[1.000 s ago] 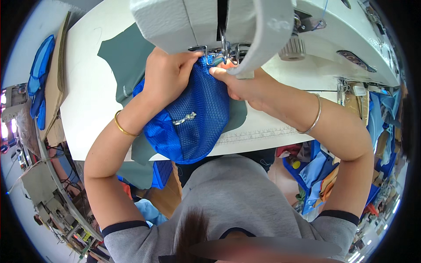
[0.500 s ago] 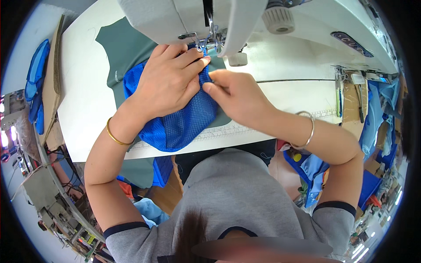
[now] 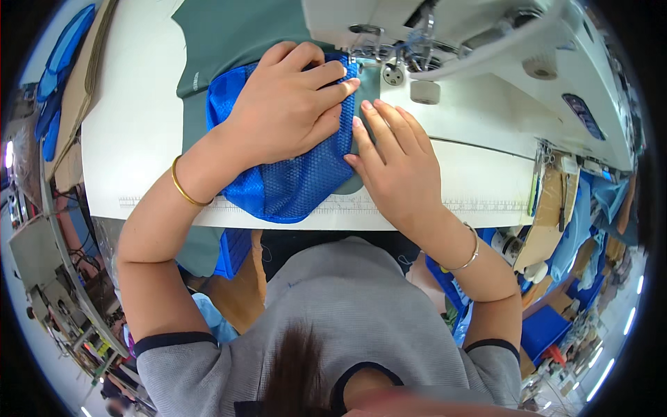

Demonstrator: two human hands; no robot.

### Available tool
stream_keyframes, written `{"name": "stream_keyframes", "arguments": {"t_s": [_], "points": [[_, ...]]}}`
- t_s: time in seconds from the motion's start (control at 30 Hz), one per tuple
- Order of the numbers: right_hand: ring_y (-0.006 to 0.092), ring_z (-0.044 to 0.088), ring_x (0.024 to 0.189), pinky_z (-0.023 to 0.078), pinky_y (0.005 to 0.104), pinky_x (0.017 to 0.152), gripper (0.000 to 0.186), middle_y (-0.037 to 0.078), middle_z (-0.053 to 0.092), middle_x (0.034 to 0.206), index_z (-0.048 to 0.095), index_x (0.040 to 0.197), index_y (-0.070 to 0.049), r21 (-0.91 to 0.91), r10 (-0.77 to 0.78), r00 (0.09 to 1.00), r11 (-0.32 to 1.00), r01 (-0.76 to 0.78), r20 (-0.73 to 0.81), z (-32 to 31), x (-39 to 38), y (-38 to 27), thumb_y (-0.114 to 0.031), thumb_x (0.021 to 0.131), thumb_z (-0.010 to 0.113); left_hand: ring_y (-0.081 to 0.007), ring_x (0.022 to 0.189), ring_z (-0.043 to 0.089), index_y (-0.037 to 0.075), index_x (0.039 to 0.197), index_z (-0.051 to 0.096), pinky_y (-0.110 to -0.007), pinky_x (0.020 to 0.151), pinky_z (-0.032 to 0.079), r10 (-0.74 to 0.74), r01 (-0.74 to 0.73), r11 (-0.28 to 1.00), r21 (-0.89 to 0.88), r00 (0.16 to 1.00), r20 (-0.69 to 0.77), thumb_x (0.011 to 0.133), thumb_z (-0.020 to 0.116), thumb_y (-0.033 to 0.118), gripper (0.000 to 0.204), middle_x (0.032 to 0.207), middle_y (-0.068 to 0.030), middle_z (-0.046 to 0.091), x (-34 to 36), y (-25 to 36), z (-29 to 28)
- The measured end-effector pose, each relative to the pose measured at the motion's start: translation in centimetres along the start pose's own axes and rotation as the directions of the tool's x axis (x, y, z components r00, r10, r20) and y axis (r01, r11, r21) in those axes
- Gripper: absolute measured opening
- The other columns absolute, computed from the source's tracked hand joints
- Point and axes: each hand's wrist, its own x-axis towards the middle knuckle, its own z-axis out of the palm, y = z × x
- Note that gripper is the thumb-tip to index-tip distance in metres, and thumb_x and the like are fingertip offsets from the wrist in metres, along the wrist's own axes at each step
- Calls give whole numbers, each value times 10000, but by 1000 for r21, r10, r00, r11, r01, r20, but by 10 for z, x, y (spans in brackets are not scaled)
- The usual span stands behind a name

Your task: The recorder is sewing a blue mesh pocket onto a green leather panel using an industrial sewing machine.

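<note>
Blue mesh fabric lies bunched on the white table, over a dark green fabric piece. My left hand rests across the mesh with fingers bent and pressed onto its right-hand seam, gripping it. The upper end of that seam reaches the presser foot area of a white sewing machine. Beside the seam, my right hand is open, fingers stretched out, its fingertips close to the mesh edge. Whether those fingertips touch the cloth is hard to tell. Part of the mesh is hidden beneath my left hand.
A ruler strip runs along the table's near edge. Cardboard and blue cloth pieces stand at the left. Small tools hang by the table's right end, with light blue cloth beyond. A blue bin sits lower right.
My right hand has let go of the seam's edge, and its fingers have straightened. My head view has shifted, putting the machine further right in the picture. My left hand keeps its place on the mesh.
</note>
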Motion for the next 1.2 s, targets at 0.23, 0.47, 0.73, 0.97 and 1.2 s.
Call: {"name": "stream_keyframes", "arguments": {"t_s": [0.23,0.47,0.73,0.97,1.2], "points": [[356,568,1250,466,479,1075,469,220,630,1302,674,1158,63,32,12,999,999,-11,-38,3,-3,2,-266,831,747,-294,1094,559,121,1204,728,-440,986,435,3,0,998,-60,999,41,854,661,185,362,1158,-36,675,-2,-2,2],[361,571,1234,477,482,1061,477,231,619,1302,664,1167,73,48,9,999,999,-7,-40,5,-3,1,-260,834,747,-293,1083,561,103,1173,736,-433,960,433,-9,13,996,-92,999,39,847,666,183,343,1125,-37,684,-2,-3,0],[373,569,1226,477,486,1062,497,248,618,1292,656,1175,91,39,20,1000,999,-20,-14,4,-1,-5,-269,842,737,-225,1010,570,86,1110,752,-368,902,457,31,-32,997,-69,999,-8,840,667,204,306,1037,4,675,-1,-8,-2],[372,570,1221,477,485,1058,488,252,616,1298,658,1176,88,22,19,1000,1000,-19,8,1,0,-4,-274,855,723,-225,1014,559,83,1095,763,-368,901,455,41,-38,996,-75,998,39,816,664,202,319,1025,9,664,2,-9,-6],[362,573,1215,463,491,1067,484,239,613,1313,662,1184,68,47,15,1000,999,-15,3,4,-2,0,-291,864,714,-228,1021,560,81,1098,761,-371,914,456,67,-68,995,-71,998,-19,817,660,203,322,1039,2,665,2,-11,-3]]}}
